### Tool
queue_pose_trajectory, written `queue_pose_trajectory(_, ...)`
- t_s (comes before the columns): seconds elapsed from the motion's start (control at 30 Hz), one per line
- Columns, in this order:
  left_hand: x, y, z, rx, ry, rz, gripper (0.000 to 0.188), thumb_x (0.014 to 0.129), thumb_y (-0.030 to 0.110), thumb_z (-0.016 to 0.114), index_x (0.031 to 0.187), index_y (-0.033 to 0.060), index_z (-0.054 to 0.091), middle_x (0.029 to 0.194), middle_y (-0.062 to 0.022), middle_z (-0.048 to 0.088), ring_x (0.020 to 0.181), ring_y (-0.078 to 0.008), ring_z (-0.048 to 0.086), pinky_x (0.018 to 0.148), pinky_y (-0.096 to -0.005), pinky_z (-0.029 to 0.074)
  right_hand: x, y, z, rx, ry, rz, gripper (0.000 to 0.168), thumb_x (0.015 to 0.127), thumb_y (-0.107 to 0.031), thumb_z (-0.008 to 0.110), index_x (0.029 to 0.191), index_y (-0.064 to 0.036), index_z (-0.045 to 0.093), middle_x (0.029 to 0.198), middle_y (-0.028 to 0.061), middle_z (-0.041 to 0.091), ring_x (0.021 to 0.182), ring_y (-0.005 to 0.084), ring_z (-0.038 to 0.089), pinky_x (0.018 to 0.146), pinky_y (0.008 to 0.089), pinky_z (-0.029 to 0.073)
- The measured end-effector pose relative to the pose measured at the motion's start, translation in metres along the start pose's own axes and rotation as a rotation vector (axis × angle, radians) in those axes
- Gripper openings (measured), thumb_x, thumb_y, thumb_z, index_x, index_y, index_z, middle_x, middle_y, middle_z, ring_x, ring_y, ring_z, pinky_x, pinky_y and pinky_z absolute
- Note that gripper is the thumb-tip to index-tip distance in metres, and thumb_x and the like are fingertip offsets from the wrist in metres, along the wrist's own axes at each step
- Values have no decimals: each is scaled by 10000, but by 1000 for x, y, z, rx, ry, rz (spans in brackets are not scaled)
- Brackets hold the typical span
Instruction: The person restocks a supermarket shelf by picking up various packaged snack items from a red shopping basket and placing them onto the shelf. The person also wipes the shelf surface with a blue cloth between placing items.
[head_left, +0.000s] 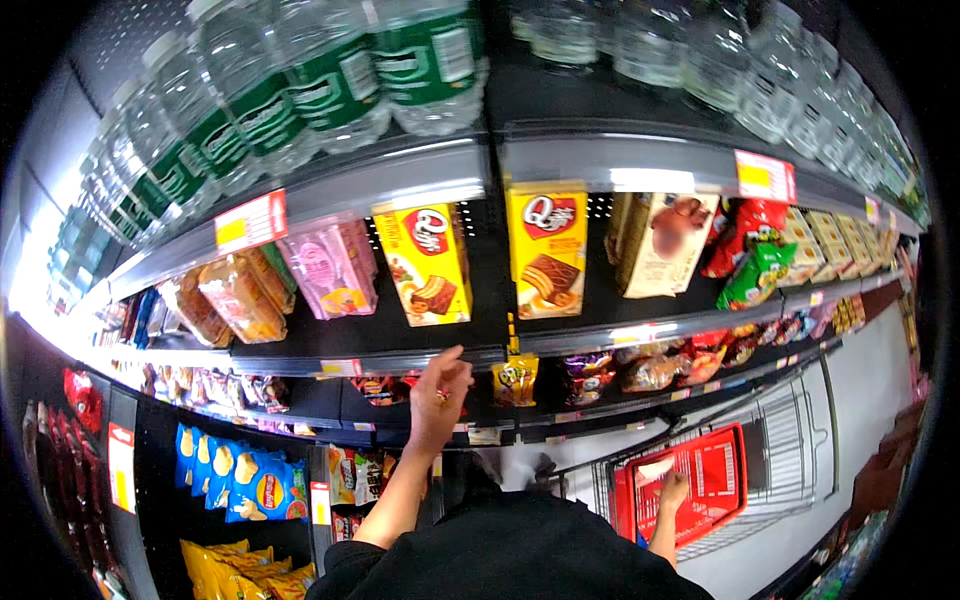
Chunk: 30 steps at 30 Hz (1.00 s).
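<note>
My left hand (442, 390) is raised in front of the shelf edge, its fingers loosely bent and apart with nothing seen in them. Just above it on the shelf stands a yellow box of cake snacks (426, 266), with a second yellow snack box (549, 251) to its right. A small yellow snack bag (515, 380) hangs to the right of the hand. Lower right, my right hand (673, 489) is over the red plastic panel (712, 480) of a wire shopping cart (787, 435). A pale item (652, 471) shows beside its fingers; whether the hand grips anything is unclear.
Large water bottles (330, 82) line the upper shelf. Pink packs (328, 270), bagged bread (244, 296), a cream box (666, 244) and a green bag (757, 274) share the middle shelf. Blue chip bags (262, 484) and yellow bags (232, 574) are lower left.
</note>
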<state>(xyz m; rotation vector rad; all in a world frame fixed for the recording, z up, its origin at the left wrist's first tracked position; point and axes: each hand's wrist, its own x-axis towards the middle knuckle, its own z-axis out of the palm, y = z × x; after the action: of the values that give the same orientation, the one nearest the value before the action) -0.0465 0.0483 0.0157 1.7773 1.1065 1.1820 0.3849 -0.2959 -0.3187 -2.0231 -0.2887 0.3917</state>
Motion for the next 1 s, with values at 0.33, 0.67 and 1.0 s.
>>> queue_pose_trajectory(0.33, 66, -48, -114, -68, 570, 9, 443, 959, 193, 723, 1334, 29, 554, 1211, -78, 630, 983, -143, 614, 817, -297, 492, -154, -335, 164, 237, -928, -415, 198, 976, -27, 625, 1174, -34, 618, 1006, 78, 693, 900, 161, 691, 743, 287, 575)
queue_pose_trajectory(0.67, 123, -99, -184, -7, 758, -100, 667, 922, 304, 772, 1422, -27, 483, 1456, -165, 517, 1348, -272, 479, 1112, -421, 377, -280, -549, 333, 238, -1171, -880, 775, 958, -221, 698, 1586, -104, 258, 1572, 203, 340, 1396, 349, 435, 1008, 441, 529)
queue_pose_trajectory(1.0, 151, -184, -197, -277, 524, -165, 621, 903, 313, 795, 1310, -89, 554, 1309, -188, 577, 1142, -223, 565, 986, -329, 459, -287, -578, 449, 85, -931, -701, 757, 949, -240, 685, 1526, 23, 273, 1379, 290, 514, 1296, 416, 509, 1098, 448, 414)
